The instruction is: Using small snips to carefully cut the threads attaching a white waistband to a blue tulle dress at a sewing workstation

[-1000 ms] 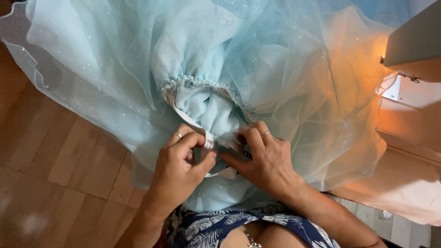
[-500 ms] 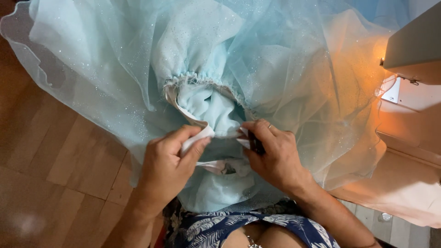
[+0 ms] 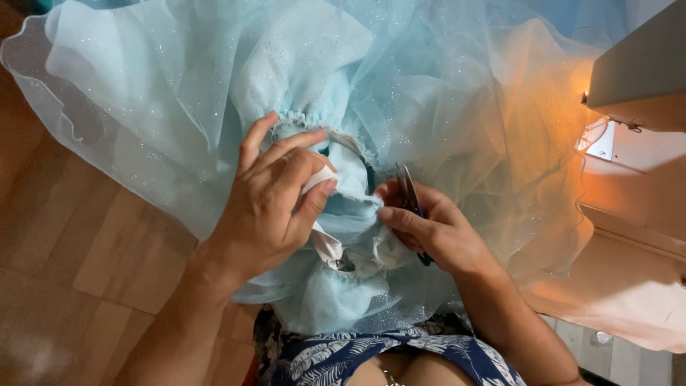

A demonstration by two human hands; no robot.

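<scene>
Tulle dress (image 3: 179, 107), pale blue and glittery, fills the centre and upper left of the frame over our lap. Our left hand (image 3: 275, 204) pinches its white waistband (image 3: 319, 179) — our right hand (image 3: 429, 229) grips small scissors (image 3: 407, 189) and cloth. Wooden floor (image 3: 64, 271) at lower left; sewing machine (image 3: 636, 78) at upper right.

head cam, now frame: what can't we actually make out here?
- Small dark-handled scissors: only the blade tips show; the right hand covers the handles.
- White waistband strip: the left hand hides most of it.
- Pale blue glittery tulle dress: cut off by the top edge.
- White sewing machine: cut off at the right edge.
</scene>
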